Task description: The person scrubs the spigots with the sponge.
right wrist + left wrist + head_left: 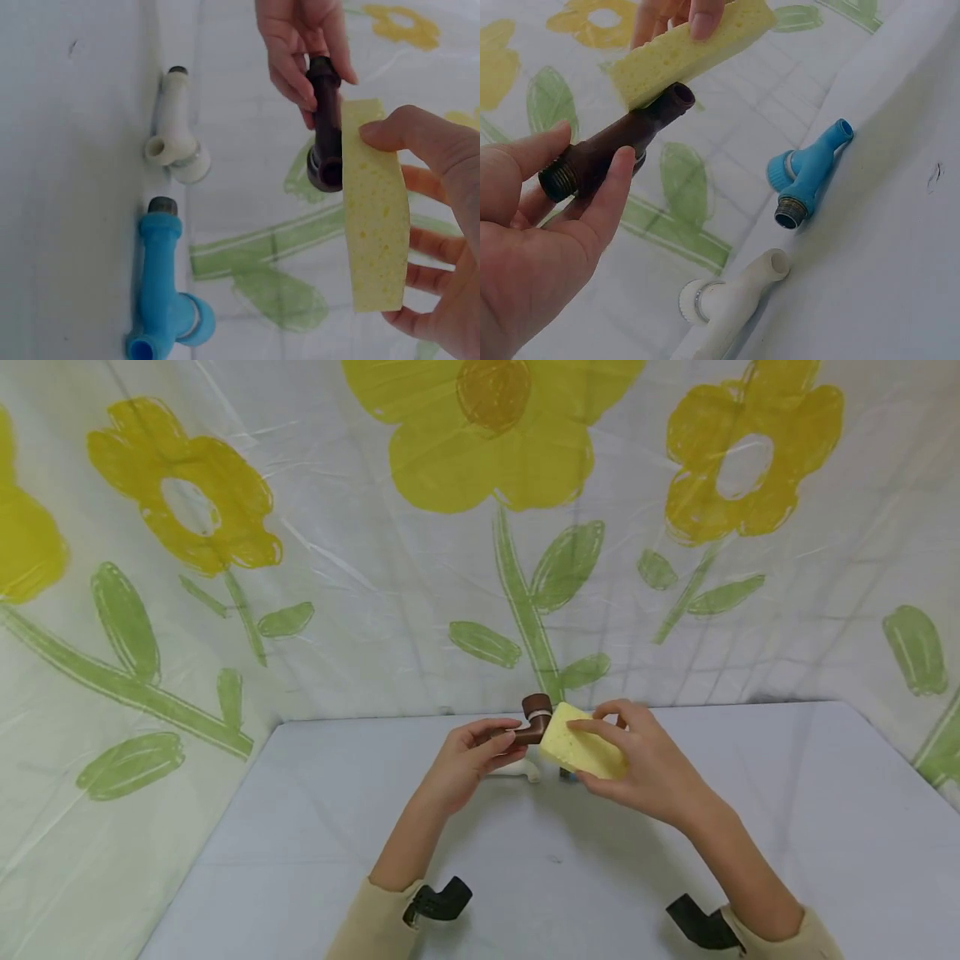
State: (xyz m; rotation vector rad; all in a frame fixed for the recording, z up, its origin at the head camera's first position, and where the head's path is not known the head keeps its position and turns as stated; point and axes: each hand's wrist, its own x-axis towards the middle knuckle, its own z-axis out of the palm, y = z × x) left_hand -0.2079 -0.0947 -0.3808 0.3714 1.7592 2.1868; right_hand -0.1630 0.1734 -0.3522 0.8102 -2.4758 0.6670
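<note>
Brown tap [534,732] is held above the desk [300,827], pinched in the left hand [467,760]. The right hand [647,768] grips a yellow sponge [581,743] by its sides, its edge seemingly touching the brown tap. The hands stand apart. Below, a white tap [739,306] and a blue tap [811,169] lie near each other.

Sponge [376,225] in both close wrist views
</note>
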